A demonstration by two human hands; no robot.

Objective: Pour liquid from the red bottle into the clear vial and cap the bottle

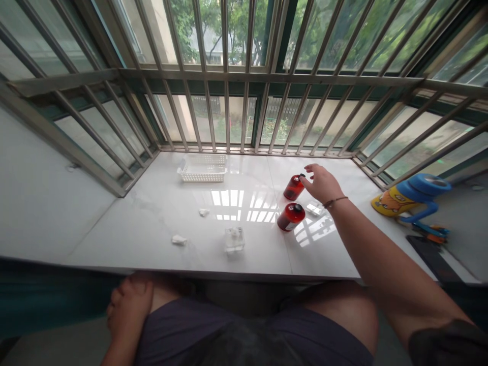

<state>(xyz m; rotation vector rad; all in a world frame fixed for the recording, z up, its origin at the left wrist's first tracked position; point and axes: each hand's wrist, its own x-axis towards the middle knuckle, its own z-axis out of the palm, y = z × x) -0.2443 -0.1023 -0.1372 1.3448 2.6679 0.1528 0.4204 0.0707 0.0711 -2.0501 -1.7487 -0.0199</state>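
Observation:
My right hand [321, 183] reaches over the sill at the back red bottle [293, 188]. Its fingers are apart, and the thumb is at the bottle's black cap, though I cannot tell whether it touches. Just in front stands a second red bottle [290, 218] with a dark cap and a pale label. A small clear packet [314, 209] lies right of the bottles, below my right wrist. My left hand [131, 302] rests on my left knee, fingers laid over it, holding nothing.
A white perforated basket [202, 176] sits at the back left. Crumpled white tissues [179, 240] and a clear box [234, 239] with white contents lie nearer me. At right are a blue-yellow flask [407, 195] and a dark phone-like slab [429, 254]. Metal bars [226, 112] line the window.

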